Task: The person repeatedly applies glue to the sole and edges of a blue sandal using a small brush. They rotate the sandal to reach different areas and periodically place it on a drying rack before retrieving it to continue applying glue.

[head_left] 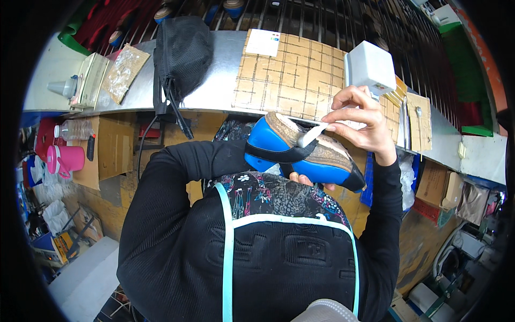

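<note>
A blue shoe last lies tilted in front of my chest, with a rough brown insole on its underside. A black strap wraps across it, and the toe end is black. My left hand holds the last from below; only some fingertips show, the rest being hidden behind it. My right hand pinches a small white brush-like tool between thumb and fingers. The tool's broad end touches the strap where it meets the insole's edge; its exact kind is hard to make out.
Beyond the last runs a metal bench with a cardboard sheet, a white box-shaped container and a black mesh bag. Farther off is a roller conveyor carrying other blue lasts. A pink mug stands at left.
</note>
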The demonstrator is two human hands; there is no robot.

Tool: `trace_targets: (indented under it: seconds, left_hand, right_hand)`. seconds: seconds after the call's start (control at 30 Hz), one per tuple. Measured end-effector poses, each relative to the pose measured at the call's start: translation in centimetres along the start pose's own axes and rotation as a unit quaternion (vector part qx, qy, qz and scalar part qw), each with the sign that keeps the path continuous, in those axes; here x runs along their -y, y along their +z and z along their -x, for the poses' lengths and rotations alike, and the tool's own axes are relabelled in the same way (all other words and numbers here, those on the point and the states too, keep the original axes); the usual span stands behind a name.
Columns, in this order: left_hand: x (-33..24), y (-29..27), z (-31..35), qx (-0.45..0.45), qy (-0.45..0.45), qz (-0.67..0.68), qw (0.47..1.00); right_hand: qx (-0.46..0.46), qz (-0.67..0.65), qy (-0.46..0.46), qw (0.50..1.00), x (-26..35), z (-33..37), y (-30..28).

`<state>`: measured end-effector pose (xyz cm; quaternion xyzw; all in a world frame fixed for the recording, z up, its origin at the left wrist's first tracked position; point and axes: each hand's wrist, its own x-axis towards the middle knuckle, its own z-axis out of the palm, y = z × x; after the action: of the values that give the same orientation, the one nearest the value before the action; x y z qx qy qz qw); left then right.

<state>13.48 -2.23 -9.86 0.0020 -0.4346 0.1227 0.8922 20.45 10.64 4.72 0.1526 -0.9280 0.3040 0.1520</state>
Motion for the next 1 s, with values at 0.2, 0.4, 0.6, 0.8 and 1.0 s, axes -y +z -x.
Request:
trace_targets:
  seconds: [0.2, 0.4, 0.6, 0.8, 1.0]
  left_hand:
    - [-0.2, -0.6, 0.2, 0.010, 0.003, 0.010, 1.000]
    - [1.0, 0.7, 0.5, -0.018, 0.071, 0.011, 0.997]
    - [1.0, 7.6, 2.1, -0.441, 0.456, -0.373, 0.677]
    - [-0.4, 13.2, -0.4, -0.527, 0.516, -0.577, 0.351]
    - [-1.0, 13.3, -0.2, -0.555, 0.455, -0.622, 0.314]
  right_hand:
    - [-0.008, -0.024, 0.050, 0.998, 0.1, 0.1, 0.1]
    - [-0.009, 0.005, 0.031, 0.999, 0.0, 0.4, -1.1]
    - [-0.239, 0.234, 0.144, 0.931, 2.5, 2.3, 0.0]
    - [-0.300, 0.158, 0.165, 0.926, 5.6, 3.4, 5.6]
    - [-0.422, 0.083, 0.226, 0.874, 2.1, 1.6, 5.6]
